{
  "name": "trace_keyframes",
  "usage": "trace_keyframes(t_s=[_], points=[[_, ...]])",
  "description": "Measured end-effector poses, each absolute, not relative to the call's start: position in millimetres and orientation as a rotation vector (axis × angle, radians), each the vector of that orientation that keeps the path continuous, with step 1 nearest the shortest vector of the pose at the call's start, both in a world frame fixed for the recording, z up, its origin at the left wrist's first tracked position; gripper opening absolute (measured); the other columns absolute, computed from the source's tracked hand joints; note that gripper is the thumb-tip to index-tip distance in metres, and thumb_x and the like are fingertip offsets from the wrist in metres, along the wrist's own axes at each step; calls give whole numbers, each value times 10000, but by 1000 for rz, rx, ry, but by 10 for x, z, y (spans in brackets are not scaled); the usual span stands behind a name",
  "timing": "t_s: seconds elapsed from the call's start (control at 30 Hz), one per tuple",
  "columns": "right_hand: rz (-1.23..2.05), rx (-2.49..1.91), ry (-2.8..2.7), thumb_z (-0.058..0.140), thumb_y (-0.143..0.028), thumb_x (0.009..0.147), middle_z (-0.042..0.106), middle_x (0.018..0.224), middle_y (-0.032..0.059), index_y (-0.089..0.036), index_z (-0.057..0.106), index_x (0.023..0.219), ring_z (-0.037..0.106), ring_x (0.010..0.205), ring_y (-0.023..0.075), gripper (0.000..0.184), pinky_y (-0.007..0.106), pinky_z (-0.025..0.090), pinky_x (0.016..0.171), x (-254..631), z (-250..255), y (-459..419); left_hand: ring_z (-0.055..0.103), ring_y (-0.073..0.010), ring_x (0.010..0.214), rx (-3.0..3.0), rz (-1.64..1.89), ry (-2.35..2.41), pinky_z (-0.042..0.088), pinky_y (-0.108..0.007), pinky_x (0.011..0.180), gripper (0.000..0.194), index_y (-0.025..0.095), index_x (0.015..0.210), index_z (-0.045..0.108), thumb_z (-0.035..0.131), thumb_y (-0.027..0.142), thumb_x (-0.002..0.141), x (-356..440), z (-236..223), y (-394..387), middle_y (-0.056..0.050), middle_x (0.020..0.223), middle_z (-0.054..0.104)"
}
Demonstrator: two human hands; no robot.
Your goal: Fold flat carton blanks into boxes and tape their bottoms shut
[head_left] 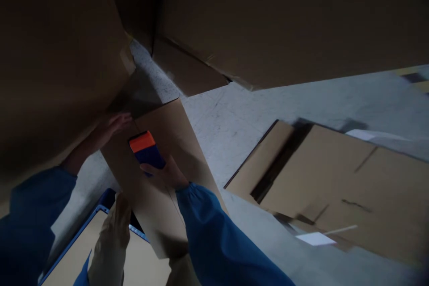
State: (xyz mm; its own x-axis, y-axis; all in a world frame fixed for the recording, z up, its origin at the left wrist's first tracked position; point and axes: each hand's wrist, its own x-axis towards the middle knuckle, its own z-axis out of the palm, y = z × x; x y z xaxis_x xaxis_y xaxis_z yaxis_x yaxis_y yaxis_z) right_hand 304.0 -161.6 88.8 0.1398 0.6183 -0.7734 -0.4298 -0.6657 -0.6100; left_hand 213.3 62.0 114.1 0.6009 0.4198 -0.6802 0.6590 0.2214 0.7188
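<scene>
A long brown cardboard box [174,129] lies on the floor in front of me, a straight seam running along its upper face. My right hand [166,172] is closed around an orange and dark-blue handheld tool [147,149], which rests on or just over that seam; its exact kind is unclear in the dim light. At the far left end of the box, my left hand [115,124] stretches its fingers toward the edge, holding nothing that I can see. Shadow hides whether its fingertips touch the cardboard.
Flattened cardboard [335,174] lies to the right, with a white paper [315,238] by it. Large dark boxes [284,22] stand across the top, another large box [56,53] at upper left. A blue-edged platform [72,241] and tan-clothed legs [112,241] are below. Grey floor [228,129] shows between.
</scene>
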Motion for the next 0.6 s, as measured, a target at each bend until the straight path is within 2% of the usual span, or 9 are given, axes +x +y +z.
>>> trace_keyframes(t_s=[0.1,0.17,0.3,0.37,0.47,0.53,0.6], points=[[1665,-1597,-132,814,-515,625,596,591,13,-162,613,633,541,556,127,406,251,431,529,3062,933,-1565,646,-269,1165,1317,-464,774,508,-433,1012,538,188,1180,693,660,625,867,2283,1158,749,-117,1234,713],[1676,-1579,-125,808,-517,631,614,600,22,-162,622,638,555,558,134,401,255,439,532,3087,960,-1533,623,-266,1194,1346,-521,674,485,-426,1029,553,162,1221,675,664,598,881,2301,1167,742,-103,1279,696],[1659,-1612,-138,802,-519,630,626,588,38,-167,628,600,577,554,148,394,254,435,509,3117,991,-1507,641,-268,1119,1418,-589,598,504,-404,971,565,121,1186,693,663,587,869,2329,1087,723,-93,1182,738],[1636,-1613,-142,795,-529,640,643,603,46,-164,649,618,599,569,158,394,256,449,518,3105,995,-1514,634,-255,1095,1466,-571,601,497,-396,969,623,104,1206,683,597,633,886,2351,998,732,-90,1177,736],[1633,-1591,-137,782,-543,664,660,626,58,-152,667,644,618,580,167,408,259,466,530,3046,979,-1542,569,-229,1162,1723,-347,771,438,-374,1033,729,120,1316,612,414,704,928,2346,803,763,-43,1291,678],[1640,-1600,-140,788,-559,661,649,612,55,-144,663,641,604,561,159,434,257,461,524,2998,959,-1566,519,-239,1253,1932,-296,833,392,-373,1067,731,123,1372,571,335,680,961,2313,653,798,-24,1341,635],[1649,-1592,-151,790,-563,670,649,617,52,-138,671,660,603,565,155,442,258,470,540,2964,944,-1604,500,-245,1298,2022,-399,749,377,-373,1064,680,138,1372,577,299,631,996,2279,523,826,-17,1306,643]])
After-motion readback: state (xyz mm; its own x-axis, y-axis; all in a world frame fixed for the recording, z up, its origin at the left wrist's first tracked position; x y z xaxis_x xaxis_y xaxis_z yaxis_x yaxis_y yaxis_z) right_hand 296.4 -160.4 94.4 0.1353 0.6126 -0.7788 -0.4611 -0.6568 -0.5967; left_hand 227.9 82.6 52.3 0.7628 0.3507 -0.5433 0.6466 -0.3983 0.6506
